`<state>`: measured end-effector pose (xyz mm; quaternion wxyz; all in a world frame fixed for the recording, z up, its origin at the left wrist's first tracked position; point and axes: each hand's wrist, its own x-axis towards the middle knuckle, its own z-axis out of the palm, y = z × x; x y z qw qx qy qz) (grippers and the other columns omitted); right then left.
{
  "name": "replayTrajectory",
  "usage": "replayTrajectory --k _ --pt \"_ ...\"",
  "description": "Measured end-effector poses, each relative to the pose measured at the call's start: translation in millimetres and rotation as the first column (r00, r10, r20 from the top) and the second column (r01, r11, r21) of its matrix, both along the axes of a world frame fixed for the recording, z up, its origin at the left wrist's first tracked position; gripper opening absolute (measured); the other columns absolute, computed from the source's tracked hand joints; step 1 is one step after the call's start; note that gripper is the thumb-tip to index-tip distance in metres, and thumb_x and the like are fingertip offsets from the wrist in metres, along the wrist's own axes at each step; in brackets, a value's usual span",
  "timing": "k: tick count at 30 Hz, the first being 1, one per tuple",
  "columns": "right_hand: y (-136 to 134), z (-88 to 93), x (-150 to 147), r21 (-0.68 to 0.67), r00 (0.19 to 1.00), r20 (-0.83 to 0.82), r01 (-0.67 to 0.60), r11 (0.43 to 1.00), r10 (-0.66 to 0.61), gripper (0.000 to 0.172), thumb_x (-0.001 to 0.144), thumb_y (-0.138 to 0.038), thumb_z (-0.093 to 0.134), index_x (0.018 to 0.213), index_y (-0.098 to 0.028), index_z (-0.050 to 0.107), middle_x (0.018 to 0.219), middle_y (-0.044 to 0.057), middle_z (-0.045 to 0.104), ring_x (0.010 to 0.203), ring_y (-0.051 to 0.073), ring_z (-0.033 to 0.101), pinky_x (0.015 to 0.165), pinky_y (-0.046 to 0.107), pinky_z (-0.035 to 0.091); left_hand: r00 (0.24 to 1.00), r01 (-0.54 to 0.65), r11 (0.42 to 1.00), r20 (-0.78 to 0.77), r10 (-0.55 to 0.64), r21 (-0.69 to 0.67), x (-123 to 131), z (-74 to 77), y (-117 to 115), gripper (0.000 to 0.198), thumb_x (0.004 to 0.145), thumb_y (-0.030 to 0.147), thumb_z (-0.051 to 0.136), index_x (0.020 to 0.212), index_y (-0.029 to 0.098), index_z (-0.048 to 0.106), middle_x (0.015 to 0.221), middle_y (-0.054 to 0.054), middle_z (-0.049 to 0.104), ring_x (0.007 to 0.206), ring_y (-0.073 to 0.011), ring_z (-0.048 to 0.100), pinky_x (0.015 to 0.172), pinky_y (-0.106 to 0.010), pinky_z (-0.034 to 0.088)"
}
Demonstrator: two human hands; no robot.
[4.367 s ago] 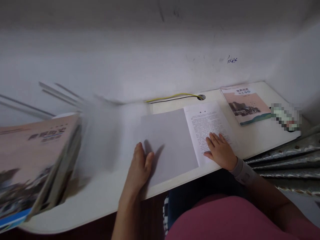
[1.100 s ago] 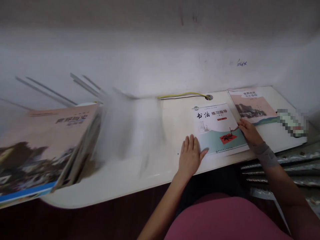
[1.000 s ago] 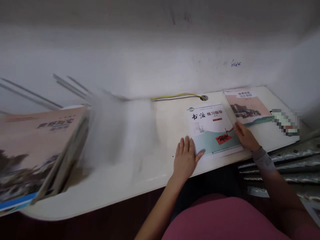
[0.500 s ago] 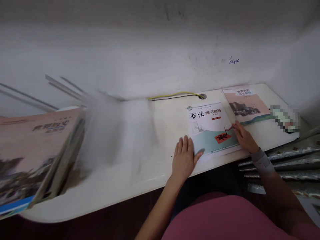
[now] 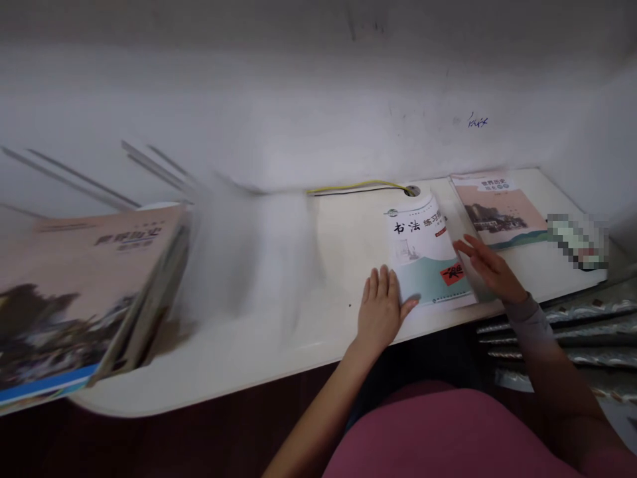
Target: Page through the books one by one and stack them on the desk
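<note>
A calligraphy exercise book [image 5: 423, 265] with a white and green cover lies on the white desk in front of me. Its right side bows upward, so part of the title and the red picture is bent out of sight. My left hand [image 5: 381, 305] rests flat and open at the book's lower left edge, its thumb on the corner. Beside the raised right edge is my right hand [image 5: 490, 269], fingers stretched out and apart. Whether its fingertips touch the cover is hard to see. Just beyond lies a pink history textbook [image 5: 502, 209].
A stack of books [image 5: 94, 292] with a pink history textbook on top stands at the left of the desk [image 5: 338, 265]. Yellow and black cables [image 5: 368, 184] run along the wall into a round hole. A blurred-out object [image 5: 577, 242] lies at the right end.
The book's right side has risen and curled leftward; it was flat before. My right hand's fingers have lifted and spread at that edge. The view has shifted slightly left.
</note>
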<state>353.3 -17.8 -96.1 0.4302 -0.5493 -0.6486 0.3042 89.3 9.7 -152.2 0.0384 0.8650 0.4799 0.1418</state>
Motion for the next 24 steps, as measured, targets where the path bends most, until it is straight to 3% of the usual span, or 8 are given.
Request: replayTrajectory --k 6,10,12,14,17,19,21,24 --pt "21.0 -0.4 -49.9 0.117 0.919 0.331 -0.265 0.957 0.214 0.047 0.092 -0.027 0.043 0.139 -0.018 0.044 0.146 0.010 0.042 0.138 0.020 0.032 0.114 0.046 0.029 0.927 0.071 0.975 0.374 0.013 -0.209 -4.3 21.0 5.4 0.059 0.093 0.051 0.038 0.132 0.008 0.047 0.144 -0.022 0.039 0.135 -0.0340 0.035 0.108 -0.052 0.034" --pt "26.0 0.5 -73.1 0.187 0.888 0.404 -0.316 0.930 0.220 0.048 0.093 -0.025 0.039 0.140 -0.017 0.041 0.143 0.012 0.045 0.138 0.019 0.032 0.113 0.046 0.032 0.675 0.259 0.838 0.711 0.198 -0.479 -7.0 39.0 6.0 0.054 0.089 0.039 0.052 0.136 0.017 0.038 0.109 -0.012 0.066 0.096 -0.0195 0.064 0.088 -0.038 0.050" --pt "27.2 4.0 -77.7 0.222 0.883 0.426 -0.312 0.924 0.196 0.048 0.094 -0.025 0.038 0.142 -0.018 0.038 0.143 0.012 0.046 0.138 0.020 0.032 0.112 0.046 0.032 0.544 0.360 0.750 0.778 0.315 -0.555 -3.2 42.7 3.9 0.061 0.084 0.031 0.058 0.138 0.016 0.032 0.081 -0.002 0.066 0.072 -0.0129 0.062 0.074 -0.030 0.051" --pt "29.9 7.1 -79.4 0.233 0.869 0.471 -0.288 0.929 0.151 0.050 0.094 -0.028 0.038 0.143 -0.018 0.037 0.145 0.011 0.043 0.140 0.022 0.029 0.112 0.048 0.031 0.506 0.345 0.750 0.785 0.358 -0.565 -0.9 43.8 1.4 0.060 0.083 0.025 0.057 0.136 0.016 0.033 0.069 0.004 0.060 0.061 -0.0101 0.058 0.067 -0.025 0.049" --pt "37.3 8.1 -82.8 0.161 0.778 0.614 -0.284 0.945 0.130 0.053 0.093 -0.037 0.043 0.141 -0.017 0.039 0.149 0.012 0.037 0.142 0.028 0.022 0.111 0.053 0.028 0.666 0.120 0.877 0.693 0.276 -0.464 -10.8 43.3 2.5 0.054 0.087 0.023 0.050 0.137 0.018 0.033 0.078 0.000 0.065 0.068 -0.0132 0.061 0.070 -0.029 0.050" --pt "42.9 6.3 -89.2 0.095 0.679 0.717 -0.315 0.944 0.154 0.053 0.092 -0.041 0.044 0.139 -0.016 0.042 0.150 0.013 0.034 0.141 0.032 0.021 0.110 0.056 0.026 0.825 -0.019 0.958 0.536 0.177 -0.287 -28.3 41.0 8.4 0.050 0.089 0.022 0.045 0.138 0.017 0.036 0.102 -0.010 0.068 0.095 -0.0206 0.064 0.086 -0.038 0.050" --pt "47.4 4.1 -99.5 0.053 0.589 0.789 -0.350 0.935 0.176 0.052 0.092 -0.041 0.044 0.138 -0.015 0.045 0.151 0.013 0.033 0.141 0.033 0.022 0.110 0.057 0.023 0.936 -0.082 0.991 0.333 0.114 -0.110 -51.1 36.0 16.8 0.047 0.091 0.020 0.040 0.137 0.014 0.040 0.128 -0.016 0.058 0.124 -0.0276 0.050 0.101 -0.047 0.041" --pt "51.7 2.3 -118.6 0.028 0.509 0.842 -0.367 0.930 0.176 0.047 0.093 -0.037 0.044 0.134 -0.015 0.049 0.149 0.013 0.036 0.140 0.033 0.025 0.110 0.058 0.020 0.988 -0.120 0.993 0.100 0.118 0.015 -82.7 24.3 27.6 0.047 0.094 0.019 0.031 0.139 0.011 0.038 0.142 -0.017 0.045 0.138 -0.0294 0.030 0.108 -0.051 0.033"
